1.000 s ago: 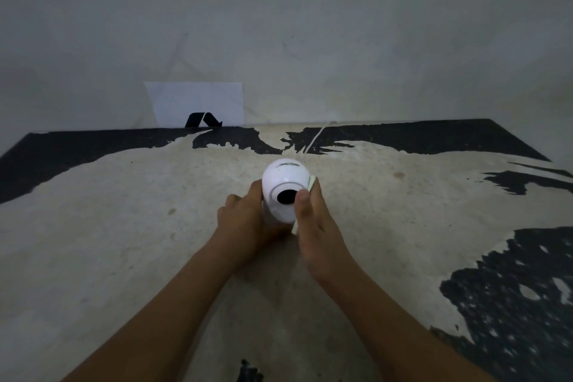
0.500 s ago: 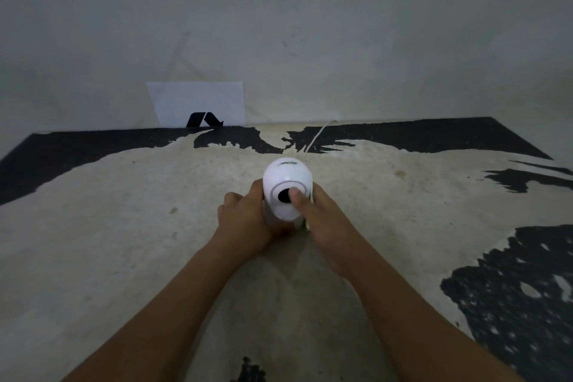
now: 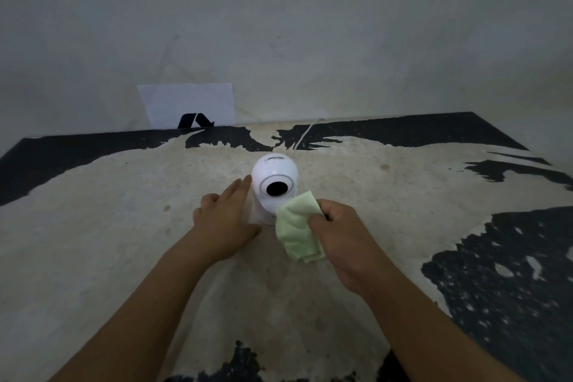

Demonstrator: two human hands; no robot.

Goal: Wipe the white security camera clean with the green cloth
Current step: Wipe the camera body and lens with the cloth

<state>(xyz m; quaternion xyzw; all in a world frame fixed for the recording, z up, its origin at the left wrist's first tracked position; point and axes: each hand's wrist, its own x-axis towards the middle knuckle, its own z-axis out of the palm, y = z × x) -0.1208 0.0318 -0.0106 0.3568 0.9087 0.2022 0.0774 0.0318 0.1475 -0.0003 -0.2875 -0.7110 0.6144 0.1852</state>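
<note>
While the right hand [image 3: 344, 236] grips the green cloth [image 3: 297, 231] bunched between thumb and fingers, the left hand [image 3: 224, 214] lies flat and open on the table [image 3: 108, 226], fingers stretched out, their tips just beside the white security camera [image 3: 274, 183] but holding nothing. From the right hand, the cloth hangs toward nine o'clock, and its upper corner reaches the lower right of the camera body, just under the dark lens [image 3: 276, 188]; whether it actually presses on the plastic cannot be told. The camera stands upright at twelve o'clock from both hands, lens facing the person, with a thin white cable [image 3: 305, 136] running from behind it toward the wall [image 3: 310, 25]. A white sheet of paper [image 3: 189, 104] leans on that wall at eleven o'clock.

As a judgement, the wiping looks partway or near its end: the dome shows no visible grime, though the dim light hides fine dust. The base and the back may remain to be wiped.
</note>
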